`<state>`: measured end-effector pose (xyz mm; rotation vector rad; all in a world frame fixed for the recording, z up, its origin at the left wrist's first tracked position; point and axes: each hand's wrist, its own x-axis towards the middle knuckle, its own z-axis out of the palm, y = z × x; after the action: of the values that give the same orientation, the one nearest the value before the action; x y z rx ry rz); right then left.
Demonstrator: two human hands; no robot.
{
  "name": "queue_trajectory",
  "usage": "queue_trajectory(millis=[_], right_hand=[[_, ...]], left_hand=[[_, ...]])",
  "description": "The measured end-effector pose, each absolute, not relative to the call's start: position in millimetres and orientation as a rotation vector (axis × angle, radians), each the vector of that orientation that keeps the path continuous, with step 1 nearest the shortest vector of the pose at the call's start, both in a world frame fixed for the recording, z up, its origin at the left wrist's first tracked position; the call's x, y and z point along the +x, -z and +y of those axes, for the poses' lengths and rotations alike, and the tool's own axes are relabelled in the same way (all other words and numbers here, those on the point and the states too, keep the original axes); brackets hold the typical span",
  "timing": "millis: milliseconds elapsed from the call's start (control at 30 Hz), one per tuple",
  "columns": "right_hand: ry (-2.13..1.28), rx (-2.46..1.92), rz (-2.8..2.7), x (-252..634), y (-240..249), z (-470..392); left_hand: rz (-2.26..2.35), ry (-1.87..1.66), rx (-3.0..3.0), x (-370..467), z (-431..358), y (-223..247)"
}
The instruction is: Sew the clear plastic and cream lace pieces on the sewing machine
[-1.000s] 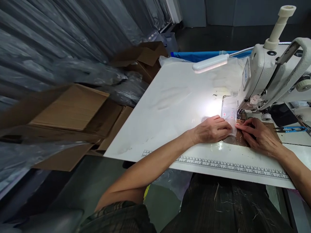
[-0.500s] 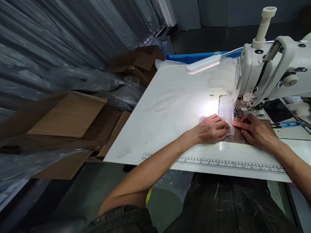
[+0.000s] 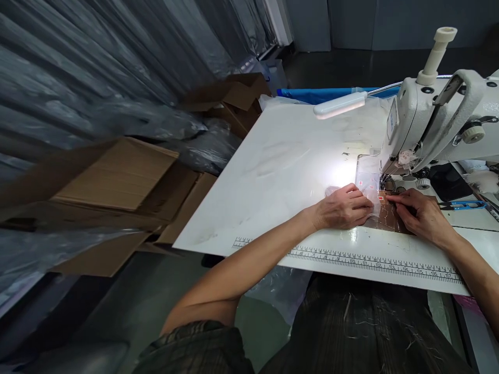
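Observation:
My left hand (image 3: 345,209) rests on the table with its fingers bent and pressed onto a sheer whitish fabric (image 3: 368,179) with small red spots. The fabric runs under the needle area of a white sewing machine (image 3: 407,119). My right hand (image 3: 424,215) is closed just right of it, thumb and index finger together over a brown plate (image 3: 390,218) strewn with loose threads. A small red-marked patch (image 3: 381,198) lies by the right fingertips; whether they grip it is too small to tell.
A white lamp (image 3: 340,105) lights the white tabletop (image 3: 268,161), which has a printed ruler (image 3: 351,262) along its front edge. Blue thread snips (image 3: 463,204) and a dark phone (image 3: 446,182) lie right. Cardboard boxes (image 3: 117,176) and plastic-covered material stand left.
My right fingertips have drawn slightly right, away from my left hand, so the red-marked patch shows more between them. My left hand stays on the fabric. The whole view has shifted a little.

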<state>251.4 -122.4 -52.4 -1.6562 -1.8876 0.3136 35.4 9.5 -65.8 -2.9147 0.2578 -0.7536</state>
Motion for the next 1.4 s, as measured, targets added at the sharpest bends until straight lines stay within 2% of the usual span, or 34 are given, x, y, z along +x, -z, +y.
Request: queue_trajectory(millis=[800,1067,1167,1400], right_hand=[[-0.282,-1.642,-2.032,243,49,-133],[-0.043,-1.671,-2.275,236,55,-137],[-0.027,-1.668,-2.278,236,58,-137],[-0.002,-1.622,-2.256,237,59,-137]], left_hand=[[0.202,0.828,-2.912,36,10,71],[0.18,0.803,-2.957,35,8,66],[0.163,0.856,-2.979,34,13,61],[0.073,0.733,-3.001,32,23,66]])
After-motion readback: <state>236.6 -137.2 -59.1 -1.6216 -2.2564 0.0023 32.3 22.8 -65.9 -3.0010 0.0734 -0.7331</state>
